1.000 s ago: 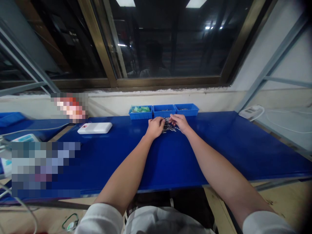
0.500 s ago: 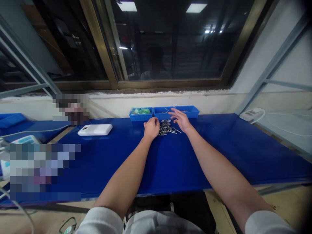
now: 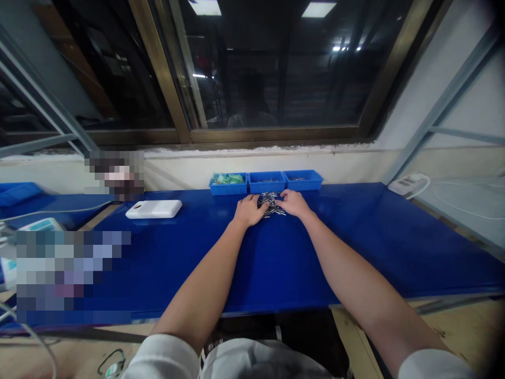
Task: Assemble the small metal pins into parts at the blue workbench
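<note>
A pile of small, thin metal pins (image 3: 269,198), perhaps screws or nails, lies on the blue tabletop between my hands. My left hand (image 3: 248,210) rests at the pile's left side, its fingers spread and its thumb reaching over the pins. On the other side, my right hand (image 3: 295,203) touches the pile's right edge. Its thumb points into the pins and its index finger is bent above, apart from the thumb. No pin can be made out in either hand. Just behind the pile stands the middle blue bin (image 3: 267,186), with a few metal pieces inside.
The left blue bin (image 3: 229,188) contains green-and-clear packets; the right blue bin (image 3: 303,185) contains some metal pieces. A white power-bank-like box (image 3: 153,209) lies to the left on the blue table (image 3: 189,247). A white power strip (image 3: 408,184) sits at the far right.
My right hand has come down from above the bins to the pile's right edge. My left hand has unfolded, with its thumb now over the pins. The pile looks more gathered.
</note>
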Tool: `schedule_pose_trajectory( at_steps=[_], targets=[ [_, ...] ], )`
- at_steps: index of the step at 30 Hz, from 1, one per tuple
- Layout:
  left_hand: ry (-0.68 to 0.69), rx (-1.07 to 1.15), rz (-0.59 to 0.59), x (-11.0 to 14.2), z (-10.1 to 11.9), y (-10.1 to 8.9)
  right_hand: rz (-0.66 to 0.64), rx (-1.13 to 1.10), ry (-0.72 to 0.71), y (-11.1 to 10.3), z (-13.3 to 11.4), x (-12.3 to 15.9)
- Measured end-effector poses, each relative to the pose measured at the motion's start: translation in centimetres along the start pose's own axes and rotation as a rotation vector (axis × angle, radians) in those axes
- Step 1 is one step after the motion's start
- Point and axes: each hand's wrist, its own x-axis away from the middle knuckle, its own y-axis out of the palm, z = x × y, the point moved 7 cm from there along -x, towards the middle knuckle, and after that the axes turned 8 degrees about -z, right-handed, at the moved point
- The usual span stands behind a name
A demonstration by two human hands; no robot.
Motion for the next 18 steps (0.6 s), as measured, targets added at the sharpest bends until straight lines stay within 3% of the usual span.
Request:
schedule_pose_trajectory(
  at_steps=[6, 18],
  targets=[
    [0.058, -0.071, -0.148, 0.2, 0.6, 1.6, 0.005, 0.215, -0.031, 1.3, -1.3, 0.1],
    [0.082, -0.064, -0.154, 0.1, 0.6, 2.0, -0.018, 0.064, -0.053, 1.6, -1.3, 0.1]
  ],
)
